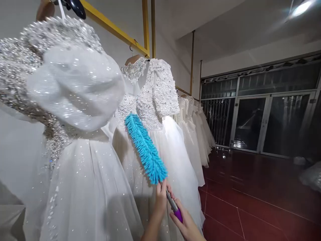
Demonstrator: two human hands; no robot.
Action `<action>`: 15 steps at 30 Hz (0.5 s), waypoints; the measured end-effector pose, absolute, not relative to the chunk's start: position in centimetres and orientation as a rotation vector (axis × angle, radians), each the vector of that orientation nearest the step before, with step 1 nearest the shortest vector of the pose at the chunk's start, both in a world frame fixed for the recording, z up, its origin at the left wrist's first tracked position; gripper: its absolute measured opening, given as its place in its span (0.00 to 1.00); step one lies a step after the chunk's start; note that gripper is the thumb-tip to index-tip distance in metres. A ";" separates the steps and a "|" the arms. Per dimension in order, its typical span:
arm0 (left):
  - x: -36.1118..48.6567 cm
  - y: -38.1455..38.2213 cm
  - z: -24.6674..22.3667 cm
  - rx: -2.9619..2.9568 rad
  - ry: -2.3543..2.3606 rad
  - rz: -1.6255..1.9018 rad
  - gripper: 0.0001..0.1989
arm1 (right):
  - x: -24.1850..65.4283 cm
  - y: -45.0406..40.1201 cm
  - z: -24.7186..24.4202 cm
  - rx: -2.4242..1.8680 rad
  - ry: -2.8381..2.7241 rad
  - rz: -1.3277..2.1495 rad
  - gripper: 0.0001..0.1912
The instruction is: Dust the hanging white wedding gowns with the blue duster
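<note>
Head view, garment rail along a white wall. Item: duster, blue chenille head on a metal shaft with a purple grip, held tilted with the head up and to the left, its tip lying against the beaded bodice of the lace-sleeved dress. Left hand: fingers wrapped closed around the shaft just under the blue head. Right hand: lower on the purple grip, fingers curled about it; how tightly cannot be told, as the palm faces away. Rail stock: sequinned dress nearest the camera, puffed sleeve and heavy silver beading, hanging clear of the duster; a second beaded dress between it and the lace-sleeved one, just beside the duster head; further white dresses in a row toward the glazed doors. All hang from the yellow rail. Floor: dark red tiles. Progress, as a judgement: the duster is at bodice height on the third dress along, so work appears to be in the middle of the row; nothing visible tells which dresses are already dusted, and the skirts below and the far dresses look yet to be reached.
</note>
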State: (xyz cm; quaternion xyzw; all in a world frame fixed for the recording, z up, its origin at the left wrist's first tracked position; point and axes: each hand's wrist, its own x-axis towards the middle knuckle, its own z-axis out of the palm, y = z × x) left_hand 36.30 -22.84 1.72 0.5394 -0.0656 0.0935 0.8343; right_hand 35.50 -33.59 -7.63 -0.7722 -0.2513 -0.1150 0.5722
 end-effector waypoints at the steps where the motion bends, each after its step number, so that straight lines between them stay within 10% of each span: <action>1: 37.0 -22.9 0.9 1.125 -0.111 0.180 0.23 | 36.3 -34.1 -8.5 -1.823 -0.608 -0.252 0.28; 15: 41.1 -18.0 8.1 1.098 -0.158 0.397 0.20 | 40.9 -28.4 1.6 -1.796 -0.853 -0.162 0.26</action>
